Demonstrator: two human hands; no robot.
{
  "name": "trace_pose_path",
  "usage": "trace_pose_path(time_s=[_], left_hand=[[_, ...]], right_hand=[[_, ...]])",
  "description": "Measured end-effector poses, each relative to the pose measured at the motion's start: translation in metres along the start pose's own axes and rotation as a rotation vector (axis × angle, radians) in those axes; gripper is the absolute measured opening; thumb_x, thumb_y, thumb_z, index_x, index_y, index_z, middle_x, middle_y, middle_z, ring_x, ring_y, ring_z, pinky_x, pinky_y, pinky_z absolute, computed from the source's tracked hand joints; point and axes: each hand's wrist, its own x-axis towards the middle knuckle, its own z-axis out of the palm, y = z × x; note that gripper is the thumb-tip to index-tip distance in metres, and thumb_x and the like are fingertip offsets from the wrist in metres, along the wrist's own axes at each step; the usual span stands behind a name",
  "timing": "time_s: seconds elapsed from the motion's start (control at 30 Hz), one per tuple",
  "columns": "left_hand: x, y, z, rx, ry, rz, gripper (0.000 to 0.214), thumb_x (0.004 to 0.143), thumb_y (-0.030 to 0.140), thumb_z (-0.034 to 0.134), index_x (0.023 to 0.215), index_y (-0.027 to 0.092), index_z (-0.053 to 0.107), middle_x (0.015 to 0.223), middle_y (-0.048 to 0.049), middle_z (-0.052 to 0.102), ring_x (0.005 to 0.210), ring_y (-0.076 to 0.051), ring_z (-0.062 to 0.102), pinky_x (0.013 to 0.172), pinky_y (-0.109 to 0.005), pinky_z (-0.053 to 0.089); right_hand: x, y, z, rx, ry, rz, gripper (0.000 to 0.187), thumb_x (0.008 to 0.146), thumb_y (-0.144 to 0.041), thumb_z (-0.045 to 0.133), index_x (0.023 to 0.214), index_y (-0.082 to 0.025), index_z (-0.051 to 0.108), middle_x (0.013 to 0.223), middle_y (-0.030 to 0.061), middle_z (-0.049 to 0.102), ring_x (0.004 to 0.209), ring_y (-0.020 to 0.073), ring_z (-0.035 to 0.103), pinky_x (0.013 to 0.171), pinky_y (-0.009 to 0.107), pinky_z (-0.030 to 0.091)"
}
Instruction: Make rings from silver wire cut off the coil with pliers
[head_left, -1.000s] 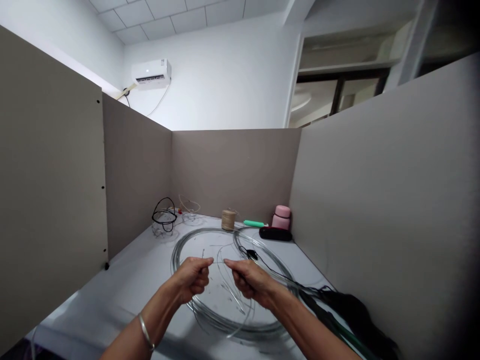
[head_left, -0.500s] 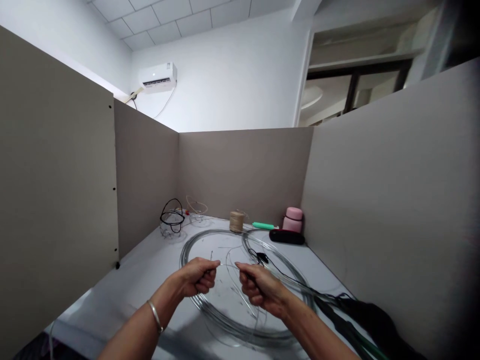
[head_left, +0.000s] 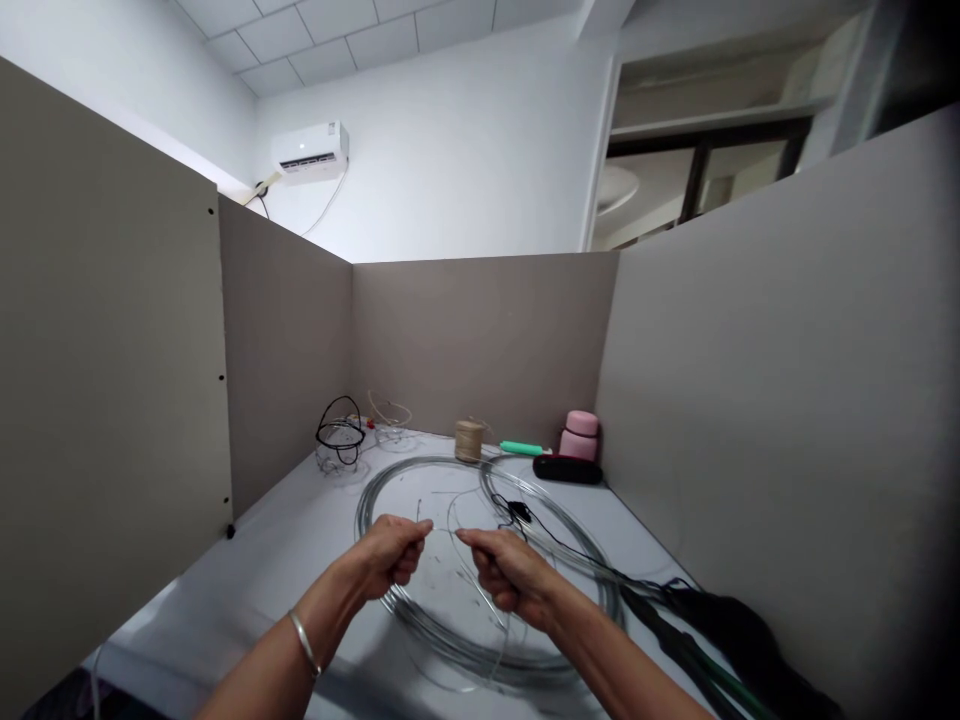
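Observation:
A short stretch of thin wire runs between my two hands. My left hand is closed, pinching the wire between thumb and forefinger. From the other side my right hand pinches the same wire, its remaining fingers curled in. Both hands are raised over a large coil of silvery wire lying on the white table. Loose lengths of wire and small scraps lie inside the coil's ring. How far the wire continues inside each fist is hidden.
At the back stand a twine spool, a green-handled tool, a pink flask and a dark case. Tangled black wire sits back left. A black bag-like bundle lies right. Grey partitions enclose the table.
My right hand has come a little closer to my left, so the wire span between them is shorter. The whole view has shifted slightly.

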Motion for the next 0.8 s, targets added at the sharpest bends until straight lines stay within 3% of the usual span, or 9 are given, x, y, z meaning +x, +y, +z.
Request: trace_pose_path(time_s=[0.1,0.17,0.3,0.47,0.67,0.8], left_hand=[[-0.001,0.005,0.002,0.002,-0.078,-0.057,0.046,0.062,0.06,0.054,0.055,0.017,0.042,0.042,0.0096,0.026,0.035,-0.003,0.019,0.038,-0.021,0.005],[-0.001,0.008,0.005,0.007,-0.082,-0.049,0.044,0.059,0.055,0.061,0.054,0.017,0.04,0.042,0.01,0.026,0.034,-0.002,0.018,0.038,-0.021,0.004],[0.001,0.007,0.012,0.023,0.016,0.017,0.045,0.053,0.041,0.07,0.049,0.019,0.031,0.038,0.012,0.023,0.032,-0.001,0.013,0.038,-0.022,0.001],[0.002,0.002,0.011,0.041,0.075,0.039,0.045,0.053,0.044,0.07,0.05,0.019,0.032,0.038,0.012,0.024,0.032,0.0,0.013,0.038,-0.022,0.0],[-0.009,-0.001,-0.006,0.009,-0.185,-0.114,0.037,0.059,0.046,0.065,0.057,0.014,0.046,0.043,0.0089,0.029,0.035,-0.002,0.021,0.036,-0.019,0.01],[-0.016,-0.007,-0.01,-0.051,-0.263,-0.077,0.032,0.064,0.041,0.063,0.058,0.015,0.046,0.046,0.0081,0.03,0.038,-0.003,0.026,0.041,-0.02,0.026]], right_hand=[[-0.003,-0.004,0.0,-0.022,-0.044,0.02,0.036,0.076,-0.033,0.047,0.046,-0.018,0.034,0.033,-0.011,0.021,0.03,0.0016,0.013,0.031,0.014,0.004],[-0.003,-0.005,0.001,-0.038,-0.063,0.032,0.036,0.076,-0.033,0.046,0.046,-0.018,0.035,0.033,-0.0107,0.022,0.03,0.0016,0.013,0.031,0.014,0.004],[0.001,-0.003,0.002,-0.072,-0.062,0.042,0.036,0.076,-0.032,0.046,0.045,-0.018,0.033,0.031,-0.0109,0.02,0.029,0.0017,0.012,0.03,0.015,0.004],[0.006,0.002,0.004,-0.092,-0.048,0.046,0.036,0.076,-0.033,0.046,0.046,-0.019,0.033,0.032,-0.0109,0.021,0.028,0.0019,0.014,0.03,0.014,0.004],[0.002,0.0,-0.001,-0.099,-0.117,0.048,0.036,0.077,-0.036,0.045,0.047,-0.018,0.036,0.033,-0.0111,0.022,0.029,0.0016,0.014,0.031,0.014,0.005],[-0.002,-0.003,-0.003,-0.131,-0.13,0.027,0.032,0.077,-0.028,0.041,0.047,-0.017,0.038,0.033,-0.0099,0.025,0.028,0.0018,0.019,0.03,0.014,0.008]])
